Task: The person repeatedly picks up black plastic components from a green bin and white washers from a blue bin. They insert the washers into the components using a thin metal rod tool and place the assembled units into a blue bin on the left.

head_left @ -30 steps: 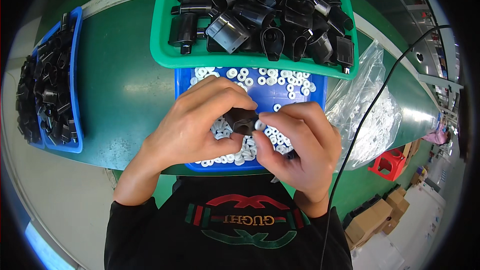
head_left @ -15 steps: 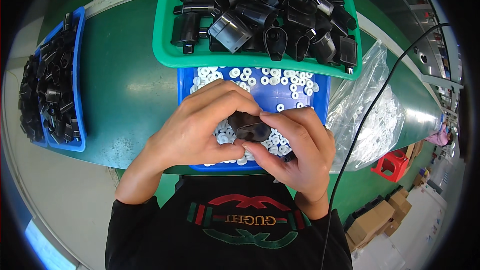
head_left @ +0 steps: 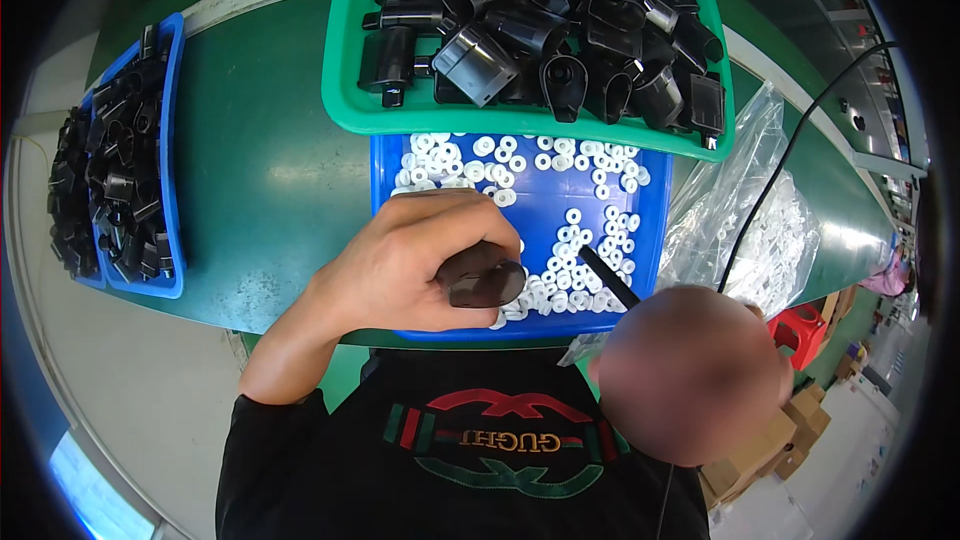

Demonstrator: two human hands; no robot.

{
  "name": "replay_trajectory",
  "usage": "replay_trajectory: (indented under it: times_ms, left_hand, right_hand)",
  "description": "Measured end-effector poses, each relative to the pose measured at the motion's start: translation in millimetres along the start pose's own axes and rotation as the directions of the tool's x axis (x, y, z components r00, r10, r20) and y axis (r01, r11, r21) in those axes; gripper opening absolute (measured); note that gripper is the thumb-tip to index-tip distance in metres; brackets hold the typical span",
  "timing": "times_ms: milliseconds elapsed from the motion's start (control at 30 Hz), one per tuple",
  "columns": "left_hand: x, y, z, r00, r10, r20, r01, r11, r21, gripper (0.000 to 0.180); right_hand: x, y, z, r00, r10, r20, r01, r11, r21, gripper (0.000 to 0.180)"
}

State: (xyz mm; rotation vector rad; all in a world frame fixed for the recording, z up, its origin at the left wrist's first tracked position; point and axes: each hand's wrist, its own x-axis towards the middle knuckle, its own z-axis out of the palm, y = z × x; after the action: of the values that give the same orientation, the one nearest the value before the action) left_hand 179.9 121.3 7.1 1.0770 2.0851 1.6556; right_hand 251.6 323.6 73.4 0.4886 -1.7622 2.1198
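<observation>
On the green table point(head_left: 270, 190) a green tray point(head_left: 350, 90) sits toward the far edge, heaped with black moulded plastic housings point(head_left: 560, 30), a few with metal ends. Just in front of it, partly tucked beneath its near rim, lies a blue tray point(head_left: 655, 230) scattered with small white rings point(head_left: 590, 240), thickest along its far and near sides. Out at the left edge of the table stand two blue bins point(head_left: 172, 190) side by side, both crammed with smaller black parts point(head_left: 110, 180); the outer one is bent by the lens and hard to read. The left hand point(head_left: 420, 260) is curled closed over the near side of the blue tray, gripping a dark rounded plastic piece point(head_left: 485, 280) whose open end points to the right, just above the rings. A thin black rod-like part point(head_left: 608, 277) lies slanted on the rings beside it. The right hand is not to be seen; a blurred round patch covers that spot near the table's front edge, so I cannot tell what it holds. At the right edge of the table slumps a clear crinkled plastic bag point(head_left: 760, 220) with pale contents, a black cable point(head_left: 790, 150) crossing over it. Past the right edge, on the floor, stand a small red crate point(head_left: 790, 325) and brown cardboard boxes point(head_left: 800, 420).
</observation>
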Motion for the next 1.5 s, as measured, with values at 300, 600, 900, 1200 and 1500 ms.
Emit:
replay_trajectory:
  times_ms: [300, 600, 900, 1200, 1500]
  left_hand:
    - [-2, -2, 3, 0.999, -0.036, 0.028, 0.036, 0.999, -0.01, 0.036]
    - [-1, -4, 7, 0.998, 0.035, 0.046, -0.033, 0.999, -0.036, 0.033]
    - [-2, -5, 9, 0.997, 0.072, -0.001, -0.072, 0.996, -0.052, 0.03]
    - [-7, -4, 7, 0.999, 0.035, 0.031, -0.036, 0.998, 0.056, 0.038]
    - [-11, -9, 7, 0.978, -0.028, 0.207, 0.01, 0.996, 0.085, 0.033]
  right_hand:
    - [12, 13, 24, 0.991, -0.118, -0.065, 0.134, 0.902, 0.41, 0.028]
    - [10, 23, 26, 0.991, -0.097, 0.089, 0.059, 0.932, 0.358, 0.014]
    - [6, 26, 35, 0.998, -0.065, 0.016, 0.055, 0.936, 0.348, 0.014]
    - [2, 33, 37, 0.995, -0.029, 0.093, 0.002, 0.959, 0.282, 0.016]
    - [8, 50, 29, 0.966, 0.021, 0.256, -0.113, 0.93, 0.35, 0.023]
